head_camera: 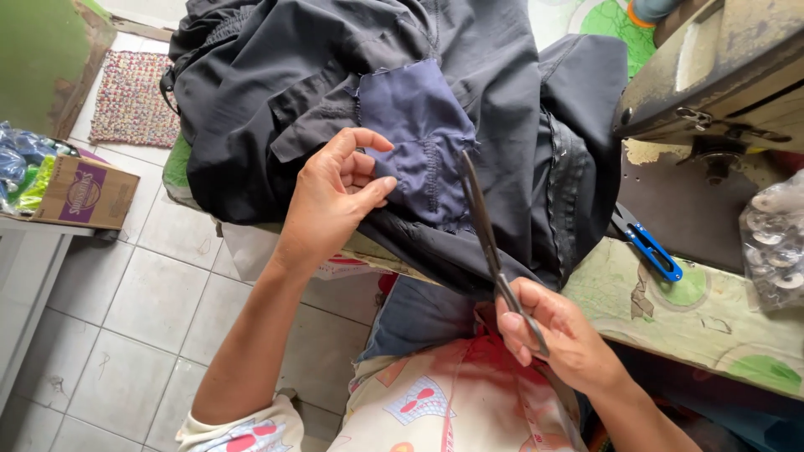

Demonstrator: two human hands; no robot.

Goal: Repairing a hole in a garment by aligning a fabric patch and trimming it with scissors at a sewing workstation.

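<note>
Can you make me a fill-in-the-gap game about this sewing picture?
1. The right hand holds long ____.
2. The left hand pinches a ____ patch on the dark garment.
3. The small thread snips on the table have a ____ handle.

Missing words: scissors; blue; blue

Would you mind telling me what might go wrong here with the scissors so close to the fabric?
The scissors tips lie at the blue patch, near the left hand fingers, so a nick seems possible. They might also cut the dark garment beneath.
</note>
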